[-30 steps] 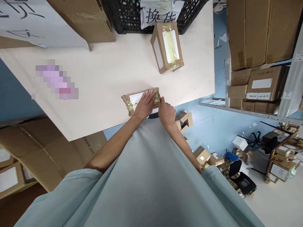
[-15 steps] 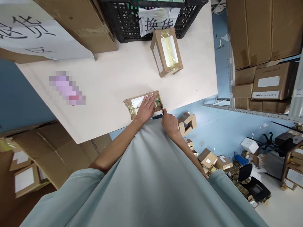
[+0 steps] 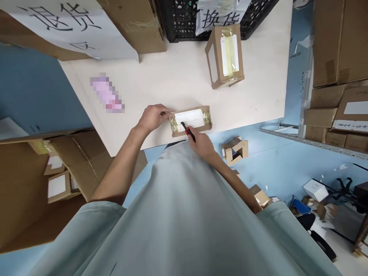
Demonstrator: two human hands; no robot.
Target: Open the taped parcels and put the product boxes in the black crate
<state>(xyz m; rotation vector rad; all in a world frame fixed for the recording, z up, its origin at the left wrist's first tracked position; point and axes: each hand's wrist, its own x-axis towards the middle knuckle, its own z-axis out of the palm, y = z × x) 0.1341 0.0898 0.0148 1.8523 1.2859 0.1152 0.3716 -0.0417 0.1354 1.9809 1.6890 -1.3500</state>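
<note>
A small flat cardboard box (image 3: 206, 119) with a white label and yellowish clear tape at both ends lies near the table's front edge. My left hand (image 3: 151, 117) is at the box's left end, thumb and fingers closed on its upper left corner. In my right hand (image 3: 202, 145) is a black and red utility knife (image 3: 189, 132), gripped near the box's front side. The knife's tip points up and left over the label; whether it touches the label I cannot tell.
A taller taped box (image 3: 227, 57) stands behind, against a black crate (image 3: 184, 28) with a paper sign. A pixelated pink item (image 3: 107, 94) lies on the white table (image 3: 255, 94) at left. An open large carton (image 3: 25, 191) sits below left; shelves with boxes (image 3: 320, 121) rise at right.
My left hand has moved from flat on top of the box to its left end. The knife has gone from the right end to over the label. The view has shifted.
</note>
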